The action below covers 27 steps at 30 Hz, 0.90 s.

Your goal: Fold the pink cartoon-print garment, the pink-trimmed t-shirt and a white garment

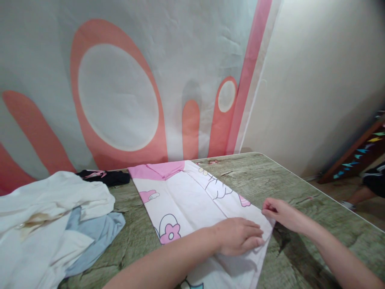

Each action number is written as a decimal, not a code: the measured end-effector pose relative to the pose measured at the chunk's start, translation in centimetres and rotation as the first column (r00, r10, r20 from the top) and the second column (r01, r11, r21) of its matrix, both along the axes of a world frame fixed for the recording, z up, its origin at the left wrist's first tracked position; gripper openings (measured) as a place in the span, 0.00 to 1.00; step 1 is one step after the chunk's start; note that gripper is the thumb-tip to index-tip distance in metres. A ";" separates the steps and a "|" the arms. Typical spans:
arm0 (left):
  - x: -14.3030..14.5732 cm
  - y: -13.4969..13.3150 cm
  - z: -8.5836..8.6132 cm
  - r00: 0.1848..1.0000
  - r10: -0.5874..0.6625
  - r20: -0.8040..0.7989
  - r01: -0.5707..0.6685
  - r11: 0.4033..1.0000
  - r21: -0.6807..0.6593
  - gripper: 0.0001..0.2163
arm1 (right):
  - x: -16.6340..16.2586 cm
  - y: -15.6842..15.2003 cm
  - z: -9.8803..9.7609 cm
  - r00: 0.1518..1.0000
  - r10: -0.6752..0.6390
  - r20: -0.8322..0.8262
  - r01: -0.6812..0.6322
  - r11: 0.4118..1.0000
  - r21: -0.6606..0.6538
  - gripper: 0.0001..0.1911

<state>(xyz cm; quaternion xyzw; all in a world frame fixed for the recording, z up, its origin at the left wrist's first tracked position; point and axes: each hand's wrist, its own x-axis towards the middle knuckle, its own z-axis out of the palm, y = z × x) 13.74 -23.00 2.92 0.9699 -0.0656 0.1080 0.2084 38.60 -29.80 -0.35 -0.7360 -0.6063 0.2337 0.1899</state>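
A white cloth (192,200) with a pink end and cartoon prints lies lengthwise on the table, its sides folded inward. It looks like a garment, but I cannot tell which kind. My left hand (240,237) rests palm down on its near right part, fingers stretched toward the right edge. At that right edge, my right hand (272,210) pinches the cloth between curled fingers and thumb. The nearest end of the cloth runs out of view, partly covered by my left forearm.
The wood-patterned table (300,200) has its far right corner ahead. Crumpled white clothing (54,204) with a light blue piece (99,233) lies left, beside a black garment (111,178). A printed backdrop (168,60) hangs behind. A person's leg (361,192) shows far right.
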 end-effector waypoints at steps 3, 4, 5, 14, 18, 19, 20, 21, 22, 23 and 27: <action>-0.2 1.5 0.2 0.982 0.182 -0.040 -0.179 0.982 0.068 0.18 | -0.9 0.7 0.4 0.988 -0.026 0.153 0.014 0.997 0.077 0.09; -0.2 2.1 0.2 0.959 0.275 -0.067 -0.268 0.958 0.107 0.19 | -1.5 1.1 0.5 0.981 -0.028 0.194 0.002 0.990 0.138 0.10; -0.3 2.9 0.0 0.925 0.368 -0.092 -0.352 0.924 0.150 0.20 | -2.4 1.7 0.7 0.973 -0.020 0.228 -0.027 0.979 0.201 0.12; -2.7 7.4 -2.3 0.713 0.691 -0.122 -0.629 0.706 0.324 0.30 | -10.0 8.5 -0.9 0.855 0.284 0.434 -0.408 0.886 0.223 0.28; -3.8 7.6 -2.7 0.717 0.686 -0.123 -0.629 0.713 0.310 0.30 | -9.7 9.1 -1.3 0.835 0.316 0.451 -0.416 0.899 0.139 0.31; -4.0 7.6 -2.7 0.720 0.682 -0.125 -0.627 0.718 0.303 0.31 | -9.5 8.9 -1.3 0.832 0.316 0.456 -0.410 0.904 0.122 0.32; -4.1 7.6 -2.6 0.724 0.677 -0.130 -0.624 0.724 0.293 0.31 | -9.2 8.8 -1.4 0.830 0.311 0.463 -0.402 0.909 0.109 0.32; -4.3 7.7 -2.6 0.727 0.672 -0.137 -0.622 0.730 0.284 0.31 | -8.9 8.6 -1.4 0.830 0.302 0.469 -0.390 0.915 0.102 0.32; -4.4 7.7 -2.7 0.731 0.667 -0.143 -0.619 0.736 0.274 0.32 | -8.6 8.5 -1.4 0.832 0.290 0.473 -0.377 0.921 0.098 0.33; -4.5 7.8 -2.7 0.734 0.663 -0.148 -0.616 0.742 0.264 0.32 | -8.3 8.3 -1.4 0.833 0.282 0.477 -0.366 0.926 0.093 0.33; -4.7 7.9 -3.3 0.753 0.646 -0.124 -0.611 0.757 0.231 0.32 | -7.4 7.5 -1.8 0.832 0.248 0.496 -0.328 0.941 0.079 0.34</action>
